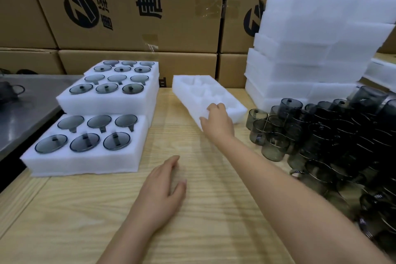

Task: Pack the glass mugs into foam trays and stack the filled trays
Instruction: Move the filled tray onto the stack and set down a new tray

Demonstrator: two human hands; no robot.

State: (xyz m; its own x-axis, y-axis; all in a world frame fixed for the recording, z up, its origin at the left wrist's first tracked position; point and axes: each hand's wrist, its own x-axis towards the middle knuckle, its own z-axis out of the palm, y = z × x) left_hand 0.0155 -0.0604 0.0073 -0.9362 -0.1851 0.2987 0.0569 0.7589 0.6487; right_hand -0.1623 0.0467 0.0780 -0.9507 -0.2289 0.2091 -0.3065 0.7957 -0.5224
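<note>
The right hand (217, 121) pinches the empty white foam tray (205, 96) at twelve o'clock; the left hand (162, 188) lies spread flat on the light wooden table (214, 210).

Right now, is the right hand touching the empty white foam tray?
Touching. Head view: the right hand grips the empty white foam tray, fingers curled over its near edge.

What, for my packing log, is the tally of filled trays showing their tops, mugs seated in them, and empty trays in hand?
Filled trays: 3
Seated mugs: 18
Empty tray, held by the right hand: 1
Total: 22
</note>
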